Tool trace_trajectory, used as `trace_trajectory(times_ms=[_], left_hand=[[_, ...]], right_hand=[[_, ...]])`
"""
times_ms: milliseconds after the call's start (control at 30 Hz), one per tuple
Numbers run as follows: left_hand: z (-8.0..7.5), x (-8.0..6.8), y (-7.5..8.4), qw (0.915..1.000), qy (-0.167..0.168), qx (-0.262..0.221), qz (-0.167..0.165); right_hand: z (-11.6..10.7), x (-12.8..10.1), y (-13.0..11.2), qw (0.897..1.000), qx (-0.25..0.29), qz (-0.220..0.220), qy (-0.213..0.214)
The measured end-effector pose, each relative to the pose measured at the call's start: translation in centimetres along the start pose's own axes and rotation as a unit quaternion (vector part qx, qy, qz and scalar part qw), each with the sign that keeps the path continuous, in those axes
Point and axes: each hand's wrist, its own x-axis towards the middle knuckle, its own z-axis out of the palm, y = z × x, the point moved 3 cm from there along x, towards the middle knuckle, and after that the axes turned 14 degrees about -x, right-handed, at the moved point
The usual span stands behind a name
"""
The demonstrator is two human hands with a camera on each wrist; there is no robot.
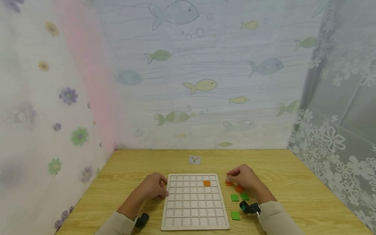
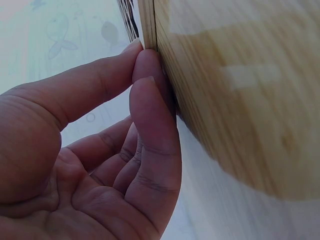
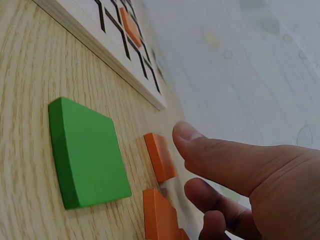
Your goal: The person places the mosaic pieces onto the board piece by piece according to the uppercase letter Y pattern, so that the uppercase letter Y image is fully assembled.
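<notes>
Head view: wooden table (image 1: 293, 182), fish-print backdrop (image 1: 205, 85)

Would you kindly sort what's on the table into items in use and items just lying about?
In use:
grid board, steadied by left hand
orange tiles, under right hand
placed orange tile
green tiles

Lying about:
small card

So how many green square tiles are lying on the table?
3. Two green tiles sit side by side right of the grid board, one and another by the right hand; a third lies nearer the person. The hand may hide more.
</notes>
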Motion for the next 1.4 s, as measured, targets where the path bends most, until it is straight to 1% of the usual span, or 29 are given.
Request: trace_trajectory(times_ms=[233, 500, 633, 833, 1000, 1200, 1400], left_hand=[[0.1, 0.0, -0.1, 1.0, -0.002, 0.0, 0.003], [0.2, 0.0, 0.0, 1.0, -0.004, -0.001, 0.008], [0.2, 0.0, 0.1, 1.0, -0.003, -0.005, 0.004], [0.0, -0.1, 0.0, 1.0, 0.005, -0.006, -0.005], [0.1, -0.1, 0.0, 1.0, 0.009, 0.003, 0.0], [0.2, -0.2, 0.0, 1.0, 0.008, 0.002, 0.004], [0.1, -0.1, 0.0, 1.0, 0.006, 0.003, 0.002]], right_hand=[[0.1, -0.2, 0.7, 1.0, 0.015, 0.008, -0.013], [0.0, -0.4, 0.9, 0.999, 0.015, -0.023, -0.031], [0.0, -0.5, 0.9, 0.999, 0.013, -0.026, -0.029], [0.0, -0.5, 0.5, 0.999, 0.013, -0.041, -0.027], [-0.1, -0.6, 0.2, 0.999, 0.01, -0.034, -0.026], [-0.2, -0.7, 0.0, 0.999, 0.003, -0.048, -0.022], [-0.2, -0.7, -0.2, 0.998, -0.008, -0.052, -0.015]])
